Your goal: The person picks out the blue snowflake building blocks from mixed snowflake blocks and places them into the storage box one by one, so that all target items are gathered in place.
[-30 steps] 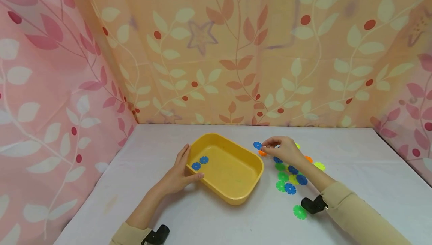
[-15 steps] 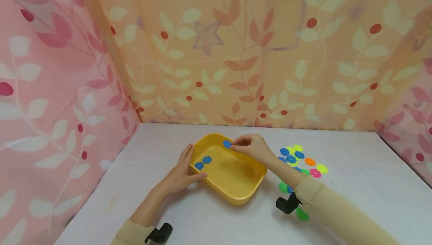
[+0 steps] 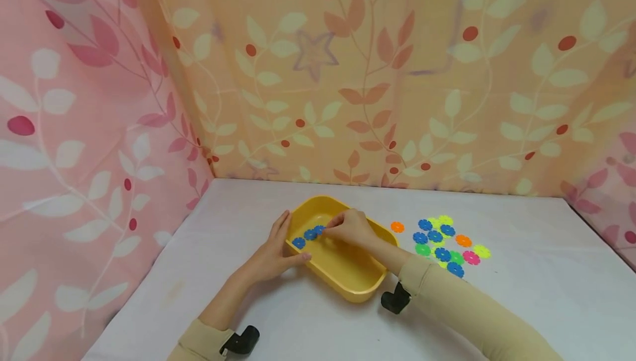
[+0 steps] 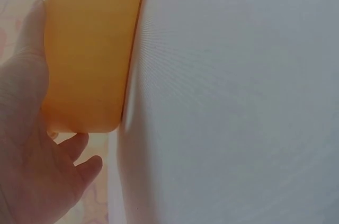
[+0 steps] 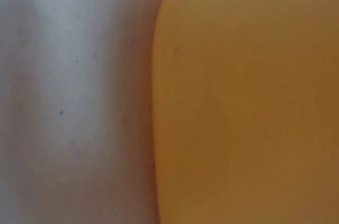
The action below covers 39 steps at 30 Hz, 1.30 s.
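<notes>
A yellow plastic tray stands on the white table, set at a slant. My left hand grips its left corner, thumb along the near rim and fingers on the outside; in the left wrist view the hand lies against the tray's outer wall. Reaching inside the tray, my right hand pinches a blue notched plastic disc, a snowflake-type building piece. Two more blue discs lie beside it at the tray's left end. The right wrist view has only tray wall and cloth, no fingers.
Right of the tray lies a loose spread of discs in blue, yellow, green, orange and pink. One orange disc sits near the tray's right rim. Patterned curtains stand behind the table.
My right hand has carried a blue disc from the spread on the right, over the rim, down to the discs at the tray's left end. The left hand keeps its grip on the tray.
</notes>
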Motion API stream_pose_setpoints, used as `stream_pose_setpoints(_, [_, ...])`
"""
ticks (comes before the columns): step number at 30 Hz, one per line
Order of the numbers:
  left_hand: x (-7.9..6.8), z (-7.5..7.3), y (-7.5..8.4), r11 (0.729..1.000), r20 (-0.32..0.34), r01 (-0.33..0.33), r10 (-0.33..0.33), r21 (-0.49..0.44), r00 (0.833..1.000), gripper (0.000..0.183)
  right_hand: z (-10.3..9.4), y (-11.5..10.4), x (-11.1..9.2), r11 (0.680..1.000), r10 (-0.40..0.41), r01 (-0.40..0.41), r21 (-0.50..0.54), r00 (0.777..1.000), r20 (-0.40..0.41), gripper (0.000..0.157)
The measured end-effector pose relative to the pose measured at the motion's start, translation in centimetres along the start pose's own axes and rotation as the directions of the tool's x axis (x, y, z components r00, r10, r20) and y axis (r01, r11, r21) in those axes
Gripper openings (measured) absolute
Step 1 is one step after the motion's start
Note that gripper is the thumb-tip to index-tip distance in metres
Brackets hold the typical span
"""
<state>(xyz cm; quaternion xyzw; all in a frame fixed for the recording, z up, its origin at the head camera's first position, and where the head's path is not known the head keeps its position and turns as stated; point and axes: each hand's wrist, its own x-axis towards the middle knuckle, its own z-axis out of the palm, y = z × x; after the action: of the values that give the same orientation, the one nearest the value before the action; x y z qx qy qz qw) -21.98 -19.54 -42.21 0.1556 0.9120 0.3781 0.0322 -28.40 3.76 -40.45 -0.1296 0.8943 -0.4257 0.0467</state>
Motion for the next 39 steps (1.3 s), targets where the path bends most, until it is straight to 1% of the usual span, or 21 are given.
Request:
stream_pose_setpoints(4, [0.0, 0.1, 0.0, 1.000, -0.010, -0.007, 0.007, 0.002, 1.000, 0.113, 0.4, 0.4, 0.3, 0.998, 0.006, -0.006, -0.066, 1.000, -0.006, 0.016])
stream_pose_setpoints(8, [0.1, 0.0, 0.1, 1.000, -0.015, -0.010, 0.010, 0.008, 1.000, 0.113, 0.6, 0.8, 0.5, 0.991, -0.019, 0.017, -0.136, 1.000, -0.014, 0.016])
stream_pose_setpoints(11, [0.0, 0.0, 0.1, 1.000, -0.015, -0.006, 0.006, 0.013, 1.000, 0.113, 0.8, 0.8, 0.6, 0.986, -0.038, 0.034, -0.162, 0.999, -0.024, 0.015])
stream_pose_setpoints(14, [0.0, 0.0, 0.1, 1.000, -0.015, -0.004, 0.005, 0.015, 1.000, 0.113, 1.0, 0.8, 0.8, 0.986, -0.040, 0.034, -0.163, 0.999, -0.036, 0.015])
stream_pose_setpoints(23, [0.0, 0.0, 0.1, 1.000, -0.019, -0.006, 0.006, 0.013, 1.000, 0.112, 1.6, 0.8, 1.4, 0.991, -0.062, 0.054, -0.124, 0.996, -0.062, 0.013])
stream_pose_setpoints(27, [-0.1, 0.0, 0.2, 1.000, -0.015, -0.002, 0.003, 0.008, 1.000, 0.112, 1.8, 0.7, 1.6, 0.993, -0.048, 0.039, -0.110, 0.996, -0.076, 0.012])
stream_pose_setpoints(32, [-0.1, 0.0, 0.3, 1.000, -0.018, -0.003, 0.003, 0.009, 1.000, 0.112, 2.0, 0.5, 1.7, 0.996, -0.009, 0.002, -0.086, 0.997, -0.080, 0.013])
stream_pose_setpoints(39, [0.0, 0.0, 0.3, 1.000, -0.016, 0.000, 0.000, 0.013, 1.000, 0.112, 2.2, 0.5, 1.7, 0.996, -0.019, 0.012, -0.087, 0.997, -0.078, 0.013])
